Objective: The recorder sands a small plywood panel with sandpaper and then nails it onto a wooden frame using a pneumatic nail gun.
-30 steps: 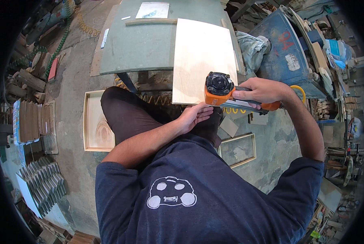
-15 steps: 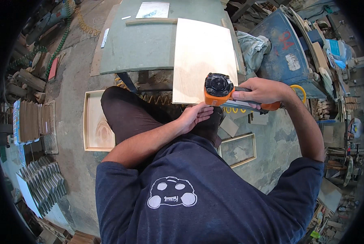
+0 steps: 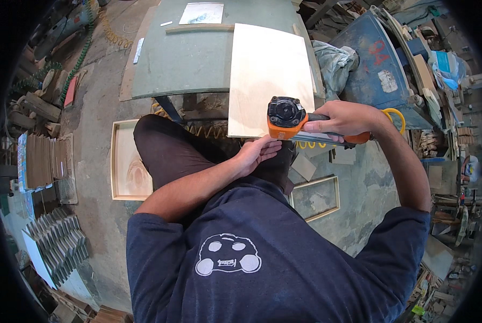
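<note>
My right hand is wrapped round the handle of an orange and black pneumatic nail gun. Its head hangs over the near right corner of a pale wooden panel, which lies on the table and juts past its near edge. Whether the nose touches the wood is hidden beneath the head. At the panel's near edge, just below the nail gun, my left hand holds the wood, its palm partly turned up and its fingers close together. Its thumb is hard to make out.
A wooden strip and a white sheet lie on the green table. A shallow wooden tray and a wooden frame rest on the floor. A yellow coiled hose hangs beside my right wrist; a blue cabinet stands at right.
The nail gun and my right hand have shifted slightly left along the panel's near edge. My left hand stays almost where it was.
</note>
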The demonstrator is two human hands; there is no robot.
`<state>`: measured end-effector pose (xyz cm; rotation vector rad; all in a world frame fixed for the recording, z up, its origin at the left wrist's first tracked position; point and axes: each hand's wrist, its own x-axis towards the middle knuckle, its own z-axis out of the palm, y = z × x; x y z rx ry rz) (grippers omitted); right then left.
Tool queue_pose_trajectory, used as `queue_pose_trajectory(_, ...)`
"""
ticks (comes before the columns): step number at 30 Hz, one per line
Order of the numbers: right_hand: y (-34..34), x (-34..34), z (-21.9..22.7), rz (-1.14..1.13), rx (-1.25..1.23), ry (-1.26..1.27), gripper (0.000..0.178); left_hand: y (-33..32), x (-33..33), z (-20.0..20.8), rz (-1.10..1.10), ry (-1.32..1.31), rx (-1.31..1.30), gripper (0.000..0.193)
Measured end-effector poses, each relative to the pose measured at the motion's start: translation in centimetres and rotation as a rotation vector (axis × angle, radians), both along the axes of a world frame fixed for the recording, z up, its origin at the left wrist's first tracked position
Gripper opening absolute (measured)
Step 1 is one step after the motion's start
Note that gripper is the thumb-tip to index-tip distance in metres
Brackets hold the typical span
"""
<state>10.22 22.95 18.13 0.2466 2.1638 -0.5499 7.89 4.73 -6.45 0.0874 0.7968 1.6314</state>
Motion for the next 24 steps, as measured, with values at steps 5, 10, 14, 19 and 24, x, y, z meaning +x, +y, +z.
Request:
queue_pose_trajectory(5, -1.1, 0.0, 0.5, 0.022, 0.059, 0.042, 0.06, 0.1, -0.1, 0.0, 0.02, -0.002, -0.013, 0.054)
queue_pose_trajectory(10, -1.3, -0.6, 0.4, 0.035, 0.094, 0.039, 0.061, 0.1, -0.2, 0.0, 0.061, -0.006, 0.014, 0.054)
queue_pose_trajectory(14, 0.4, -0.7, 0.8, 0.049, -0.027, -0.037, 0.061, -0.4, -0.1, 0.0, 0.013, -0.007, -0.031, 0.051)
queue_pose_trajectory(19, 2.3, 1.7, 2.5, -0.106, -0.149, 0.103, 0.06, -0.8, -0.3, 0.6, 0.033, -0.11, -0.035, 0.044)
queue_pose_trajectory(24, 3.4, 4.2, 3.4, -0.23, -0.236, 0.274, 0.053, -4.1, -2.0, 0.0, 0.058, -0.156, 0.119, 0.032)
